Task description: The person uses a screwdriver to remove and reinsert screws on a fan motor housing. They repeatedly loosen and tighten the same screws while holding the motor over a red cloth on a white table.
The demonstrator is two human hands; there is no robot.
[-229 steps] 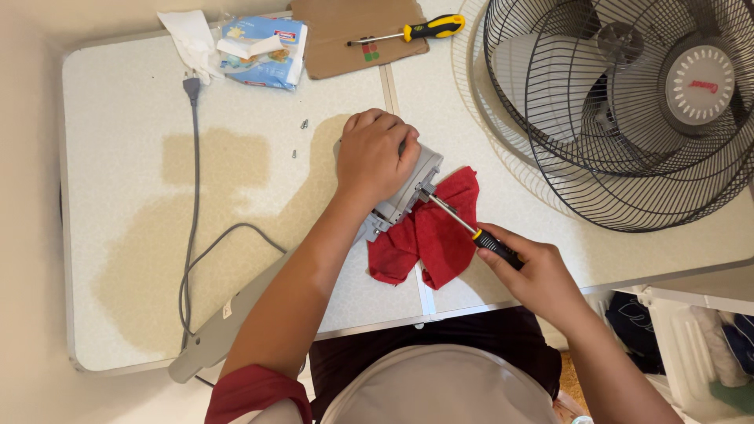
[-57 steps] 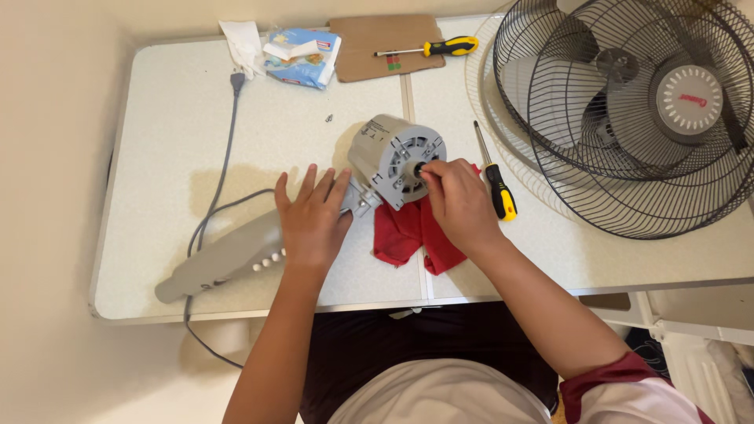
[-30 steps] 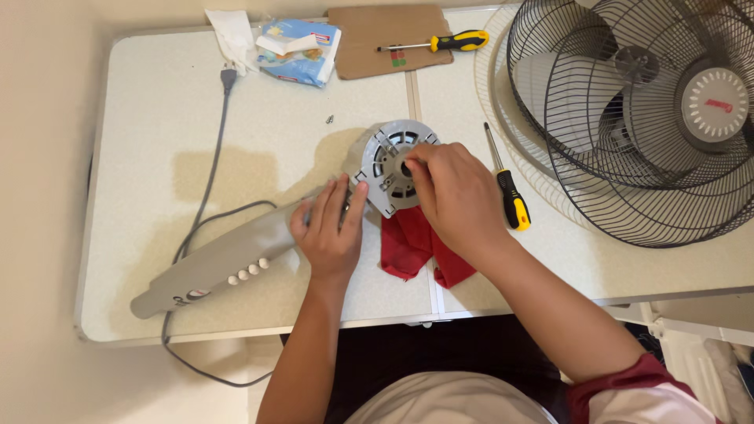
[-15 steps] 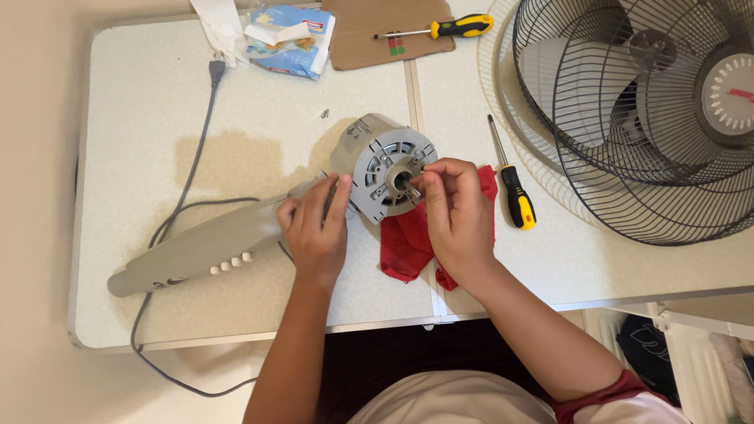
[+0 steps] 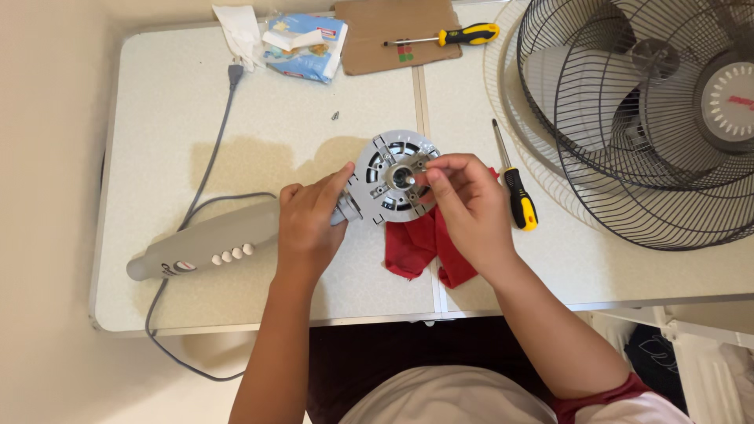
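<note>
White table (image 5: 236, 314): 2 screwdrivers (image 5: 518, 192), red cloth (image 5: 412, 251), cardboard (image 5: 377, 35).

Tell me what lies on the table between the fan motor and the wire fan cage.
In the head view, a black-and-yellow screwdriver lies on the table between the fan motor and the wire fan cage; the right hand also reaches in there.

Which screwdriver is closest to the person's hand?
The screwdriver lying just right of the right hand; the other screwdriver lies far up on the cardboard.

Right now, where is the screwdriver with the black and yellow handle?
The screwdriver lies on the table, just right of the right hand, beside the fan cage.
</note>
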